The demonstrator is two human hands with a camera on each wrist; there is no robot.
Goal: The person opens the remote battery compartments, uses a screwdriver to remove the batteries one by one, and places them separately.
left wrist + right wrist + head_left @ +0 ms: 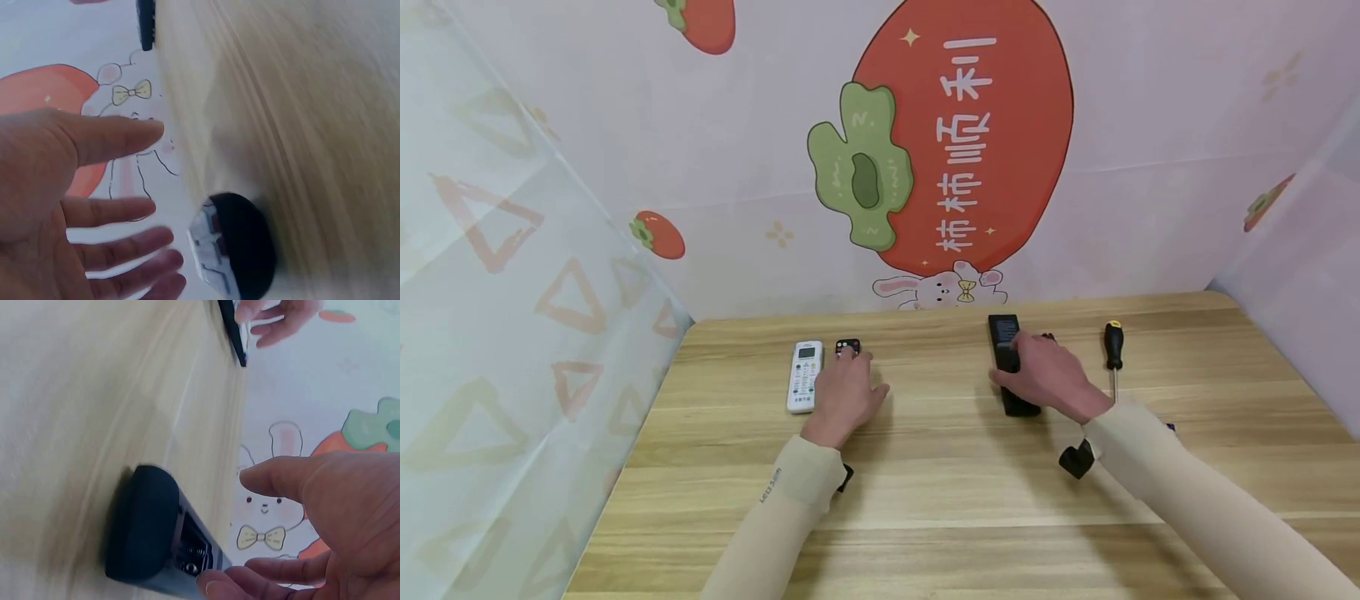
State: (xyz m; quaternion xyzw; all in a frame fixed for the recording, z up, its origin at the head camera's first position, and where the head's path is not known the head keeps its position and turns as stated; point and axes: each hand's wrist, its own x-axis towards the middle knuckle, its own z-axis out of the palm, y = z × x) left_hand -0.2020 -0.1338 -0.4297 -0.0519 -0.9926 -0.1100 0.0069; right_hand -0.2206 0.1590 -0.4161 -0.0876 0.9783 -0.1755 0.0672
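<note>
My left hand point(844, 392) reaches over a small black remote point(847, 344), fingers extended and spread with the thumb apart. A white remote point(801, 377) with a small screen lies just left of that hand. On the right, my right hand point(1048, 375) hovers around a longer black remote point(1018, 403) lying face down. In the right wrist view the battery compartment point(194, 547) of this remote is uncovered, with metal springs inside. The right fingertips point(215, 584) are right at its edge, while the thumb stands away from it. The left wrist view has loosely extended fingers, nothing between them.
A screwdriver point(1114, 346) with a black and yellow handle lies right of my right hand. Part of a small dark item point(1048, 337) shows behind that hand. A small blue thing point(1171, 427) peeks out beside the right sleeve. Printed cloth walls point(737, 275) border the wooden table point(925, 492).
</note>
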